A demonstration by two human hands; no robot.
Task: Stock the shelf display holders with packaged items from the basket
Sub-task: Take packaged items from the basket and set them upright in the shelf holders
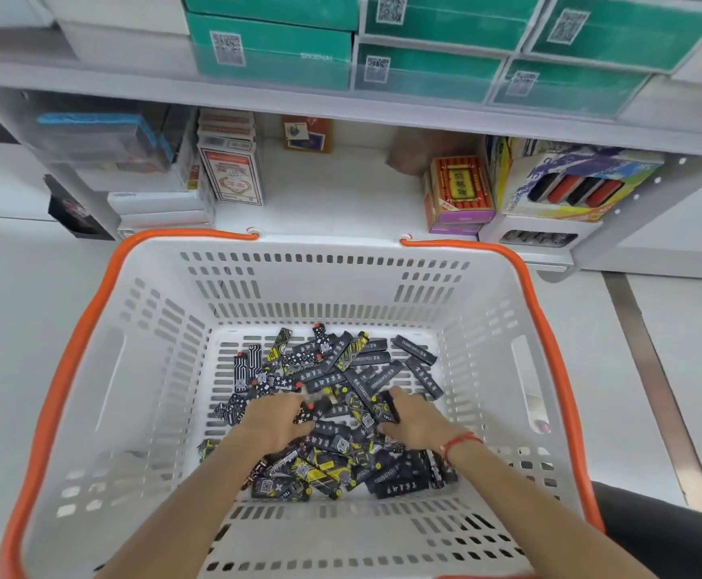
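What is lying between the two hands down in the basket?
In the head view, small black packaged items fill the gap between the left hand and right hand, piled on the white basket floor.

basket (299, 286): 1 | hands: 2, left (276, 420), right (414, 424) | black packets (340, 411): several dozen in one heap, exact count not readable | teal boxes (270, 48): 6 in view | shelf (320, 190): 1 | red wrist string (459, 442): 1
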